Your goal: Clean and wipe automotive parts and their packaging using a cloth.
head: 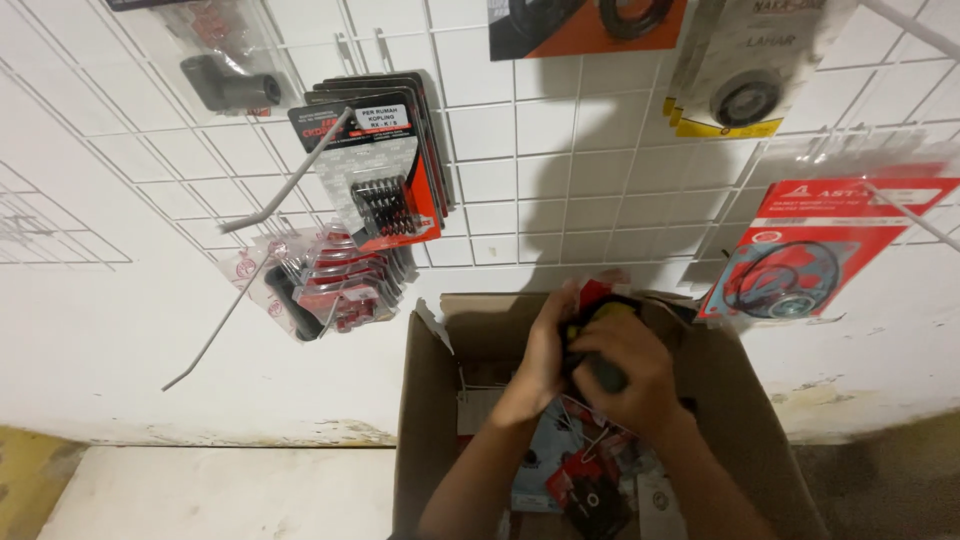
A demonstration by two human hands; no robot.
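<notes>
Both my hands are inside an open cardboard box (425,400) that stands against a white wall. My left hand (545,355) and my right hand (628,375) together grip a small packaged part (600,312) with red, yellow and black on it, held above the box's contents. Much of the package is hidden by my fingers. Below my hands lie several more packaged parts (585,480) in red, blue and black.
A white wire grid (560,150) on the wall carries hanging blister packs: springs on a red-black card (385,185), bagged parts (325,285), a red gasket pack (820,250) and a bearing pack (745,80). Bare metal hooks (290,180) stick out at the left.
</notes>
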